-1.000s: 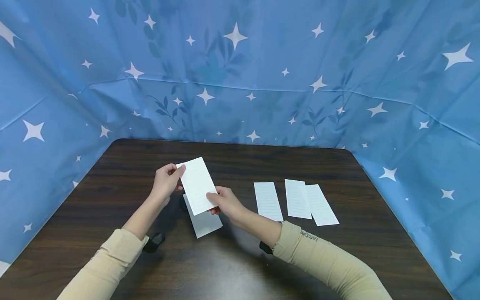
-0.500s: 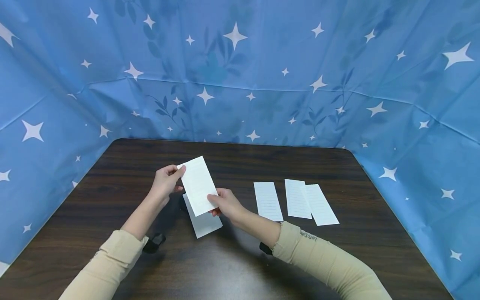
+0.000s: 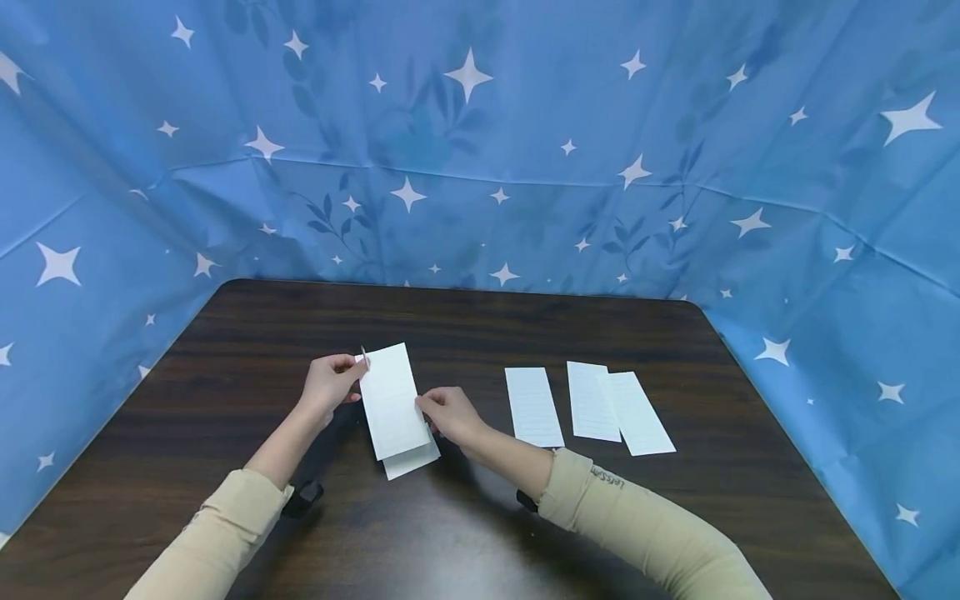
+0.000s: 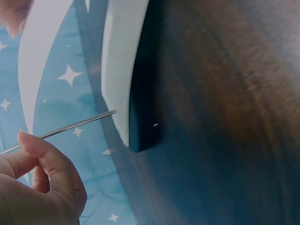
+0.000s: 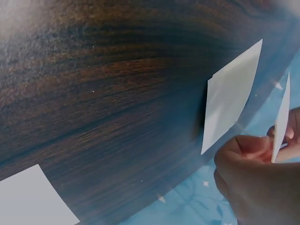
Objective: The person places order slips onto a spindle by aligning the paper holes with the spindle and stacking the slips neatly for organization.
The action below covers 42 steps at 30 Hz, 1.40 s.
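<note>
Nearest, two rolled cream sleeves point(image 3: 243, 504) reach over a dark wooden table point(image 3: 390, 554). Left of centre lies a lower white sheet point(image 3: 412, 461), perhaps more than one; a thin metal rod point(image 4: 77, 124) meets its far-left corner. Above it is the held sheet point(image 3: 392, 400): the right hand point(image 3: 450, 414) pinches its right edge between thumb and finger, the left hand point(image 3: 327, 385) pinches its far-left corner beside the rod's tip. The lower paper seems already threaded, the held sheet only partway. Further right, one ruled slip point(image 3: 534, 407) and two overlapping slips point(image 3: 640, 414) remain off the rod. Beyond hangs a blue starry curtain point(image 3: 517, 108).
</note>
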Motion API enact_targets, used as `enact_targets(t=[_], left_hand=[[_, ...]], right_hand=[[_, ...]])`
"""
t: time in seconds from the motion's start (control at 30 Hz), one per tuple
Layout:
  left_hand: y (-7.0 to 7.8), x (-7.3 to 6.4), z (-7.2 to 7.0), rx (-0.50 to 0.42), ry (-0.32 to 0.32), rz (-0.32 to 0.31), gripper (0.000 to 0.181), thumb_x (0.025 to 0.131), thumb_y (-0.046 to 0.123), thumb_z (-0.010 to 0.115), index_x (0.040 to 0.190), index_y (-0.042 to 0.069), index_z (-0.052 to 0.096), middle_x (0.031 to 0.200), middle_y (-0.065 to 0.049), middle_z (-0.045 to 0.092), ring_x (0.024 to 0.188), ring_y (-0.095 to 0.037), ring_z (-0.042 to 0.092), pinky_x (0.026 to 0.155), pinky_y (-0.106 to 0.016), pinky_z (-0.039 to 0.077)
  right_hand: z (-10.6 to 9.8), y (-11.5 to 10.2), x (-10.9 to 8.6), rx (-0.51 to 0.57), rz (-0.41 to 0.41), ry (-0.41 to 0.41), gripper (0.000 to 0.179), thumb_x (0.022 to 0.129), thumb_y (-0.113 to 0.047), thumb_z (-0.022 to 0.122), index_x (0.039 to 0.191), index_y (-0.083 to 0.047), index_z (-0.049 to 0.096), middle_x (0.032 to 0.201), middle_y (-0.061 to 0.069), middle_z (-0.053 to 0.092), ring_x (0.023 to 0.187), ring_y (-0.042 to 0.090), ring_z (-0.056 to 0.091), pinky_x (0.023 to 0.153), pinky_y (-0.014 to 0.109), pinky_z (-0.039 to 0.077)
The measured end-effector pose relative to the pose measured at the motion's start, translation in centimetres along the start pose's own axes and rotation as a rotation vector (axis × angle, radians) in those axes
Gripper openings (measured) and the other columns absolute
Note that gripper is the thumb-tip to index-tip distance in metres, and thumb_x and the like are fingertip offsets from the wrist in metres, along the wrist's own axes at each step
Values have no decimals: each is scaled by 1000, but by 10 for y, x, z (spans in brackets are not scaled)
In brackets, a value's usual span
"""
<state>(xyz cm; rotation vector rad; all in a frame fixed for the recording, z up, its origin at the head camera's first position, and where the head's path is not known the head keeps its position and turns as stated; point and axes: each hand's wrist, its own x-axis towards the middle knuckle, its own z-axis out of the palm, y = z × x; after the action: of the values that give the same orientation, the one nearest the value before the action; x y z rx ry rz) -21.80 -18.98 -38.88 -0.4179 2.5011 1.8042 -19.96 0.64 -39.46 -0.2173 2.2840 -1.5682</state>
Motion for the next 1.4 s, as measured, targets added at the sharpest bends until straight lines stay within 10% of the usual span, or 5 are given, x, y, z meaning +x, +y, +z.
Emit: enact_targets(t=[0.4,0.77,1.4], left_hand=[[-8,1,2,29,-16,-6,25,94,14,54,105,-8,56,72,2,54,61,-6,50,51,-15,52],[-13,9,-7,160,-87,23,28,94,15,56,106,-9,61,86,-6,59,73,-11,52,56,-18,54],[-28,16,4,414,-23,129,21,89,9,61,93,-10,66,70,-13,62,44,-5,52,45,-21,51]], right_hand=[[-4,10,12,1,48,77,17,87,-11,64,86,5,68,85,12,66,61,17,52,57,21,43],[-4,16,17,-81,12,34,16,86,-5,61,83,9,68,69,14,61,54,12,46,52,21,43],[-2,28,27,-282,6,-30,19,85,-5,61,72,6,68,47,-3,43,38,6,30,36,16,24]])
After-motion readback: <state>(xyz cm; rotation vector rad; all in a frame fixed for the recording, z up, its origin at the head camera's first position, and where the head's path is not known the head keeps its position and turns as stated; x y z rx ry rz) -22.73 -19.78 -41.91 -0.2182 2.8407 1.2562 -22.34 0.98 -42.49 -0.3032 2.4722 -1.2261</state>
